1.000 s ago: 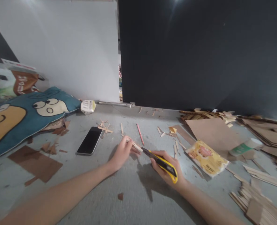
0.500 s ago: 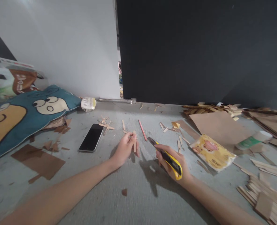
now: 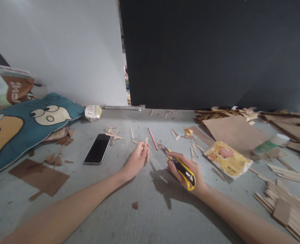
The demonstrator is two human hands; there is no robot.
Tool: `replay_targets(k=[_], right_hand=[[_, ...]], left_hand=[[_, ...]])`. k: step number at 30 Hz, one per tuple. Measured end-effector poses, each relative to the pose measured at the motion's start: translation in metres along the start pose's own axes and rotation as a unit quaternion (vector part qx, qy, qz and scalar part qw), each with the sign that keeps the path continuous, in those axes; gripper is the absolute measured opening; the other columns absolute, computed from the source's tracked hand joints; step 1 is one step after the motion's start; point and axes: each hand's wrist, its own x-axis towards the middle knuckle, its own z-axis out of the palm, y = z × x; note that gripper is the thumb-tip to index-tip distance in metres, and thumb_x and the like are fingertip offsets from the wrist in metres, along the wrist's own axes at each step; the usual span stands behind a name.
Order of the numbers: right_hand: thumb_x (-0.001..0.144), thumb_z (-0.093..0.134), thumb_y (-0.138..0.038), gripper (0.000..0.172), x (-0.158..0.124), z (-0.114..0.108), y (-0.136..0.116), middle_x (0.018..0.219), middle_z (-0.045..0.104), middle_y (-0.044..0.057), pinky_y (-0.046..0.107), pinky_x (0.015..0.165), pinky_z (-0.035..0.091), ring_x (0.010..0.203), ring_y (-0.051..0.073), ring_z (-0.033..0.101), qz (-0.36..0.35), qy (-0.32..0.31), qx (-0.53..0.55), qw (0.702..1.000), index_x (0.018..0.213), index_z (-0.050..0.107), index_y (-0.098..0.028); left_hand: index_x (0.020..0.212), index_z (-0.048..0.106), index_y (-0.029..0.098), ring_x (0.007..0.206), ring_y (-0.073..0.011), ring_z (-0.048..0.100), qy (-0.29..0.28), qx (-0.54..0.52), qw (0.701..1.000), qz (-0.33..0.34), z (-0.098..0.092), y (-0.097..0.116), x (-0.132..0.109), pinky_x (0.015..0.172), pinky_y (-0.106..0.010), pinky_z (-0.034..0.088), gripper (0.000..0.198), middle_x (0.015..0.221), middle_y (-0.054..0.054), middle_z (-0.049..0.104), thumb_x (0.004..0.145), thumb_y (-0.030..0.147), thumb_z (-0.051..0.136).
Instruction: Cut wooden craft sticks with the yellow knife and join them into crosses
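My left hand pinches a short wooden stick and holds it nearly upright just above the grey floor. My right hand is wrapped round a yellow and black utility knife, its blade end pointing up and left toward the stick, a short gap apart. A pink pencil lies on the floor just beyond both hands. A small light chip lies on the floor between my wrists.
A black phone lies left of my left hand. A blue cartoon cushion and brown card scraps fill the left. A yellow packet, a green and white roll, cardboard sheets and stick piles crowd the right.
The stick was lying flat under my left fingers with the knife tip against it; now it is raised upright. The knife has drawn back from it, and a chip lies on the floor.
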Motion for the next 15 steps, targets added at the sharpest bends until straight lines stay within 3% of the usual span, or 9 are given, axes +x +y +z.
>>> replay_targets(k=[7, 9, 12, 15], right_hand=[[0.101, 0.059, -0.025, 0.021, 0.0, -0.002, -0.001, 0.082, 0.077, 0.002, 0.022, 0.06, 0.059, 0.061, 0.013, 0.073, -0.024, -0.003, -0.004, 1.0, 0.12, 0.064, -0.022], [0.1, 0.059, -0.023, 0.021, 0.0, -0.004, -0.001, 0.088, 0.078, 0.005, 0.025, 0.066, 0.062, 0.069, 0.015, 0.076, -0.047, -0.001, 0.0, 0.999, 0.12, 0.063, -0.022], [0.1, 0.059, -0.022, 0.022, 0.0, -0.005, -0.001, 0.09, 0.078, 0.006, 0.026, 0.07, 0.062, 0.075, 0.016, 0.076, -0.083, -0.008, 0.006, 0.997, 0.121, 0.063, -0.022], [0.099, 0.059, -0.02, 0.024, 0.001, -0.006, -0.002, 0.088, 0.076, 0.004, 0.025, 0.07, 0.062, 0.074, 0.015, 0.076, -0.093, -0.022, 0.014, 0.995, 0.123, 0.062, -0.023]], left_hand=[[0.092, 0.061, 0.018, 0.082, -0.0198, 0.073, -0.014, -0.03, 0.999, -0.031, -0.001, 0.01, -0.001, 0.077, -0.032, 0.058, 0.045, 0.092, -0.009, 0.076, 0.089, 0.063, 0.067], [0.095, 0.06, 0.019, 0.074, -0.0182, 0.074, -0.018, -0.027, 0.999, -0.041, -0.001, 0.012, -0.003, 0.068, -0.029, 0.056, 0.044, 0.091, -0.009, 0.077, 0.091, 0.063, 0.065], [0.104, 0.055, 0.021, 0.05, -0.0129, 0.065, -0.047, -0.015, 0.997, -0.06, 0.001, 0.013, -0.005, 0.045, -0.022, 0.04, 0.046, 0.082, -0.004, 0.074, 0.094, 0.065, 0.058], [0.109, 0.052, 0.022, 0.043, -0.0088, 0.056, -0.05, -0.002, 0.998, -0.049, 0.002, 0.01, -0.006, 0.041, -0.02, 0.032, 0.042, 0.078, 0.001, 0.068, 0.095, 0.061, 0.056]])
